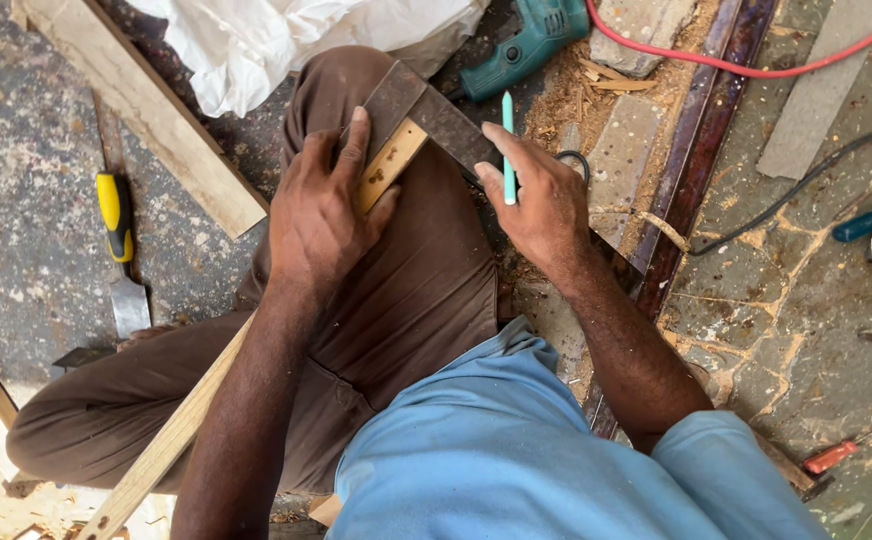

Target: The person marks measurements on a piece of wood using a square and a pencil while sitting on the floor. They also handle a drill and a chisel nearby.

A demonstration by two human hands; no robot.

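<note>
Speckled stone floor (26,230), sawdust upper centre. Wood strip (388,165) runs lower left to centre over knee, try square (436,112) across its end. Left hand (321,215) clamps strip. Right hand (536,205) pinches teal pencil (507,150), touching square.

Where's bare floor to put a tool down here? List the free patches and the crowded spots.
Free: the speckled floor left of the plank and around the yellow-handled chisel; also the cracked stone floor between the dark rail and the teal-handled tool. Crowded: between the hands, where left hand and right hand work the square, and the sawdust by the drill.
</note>
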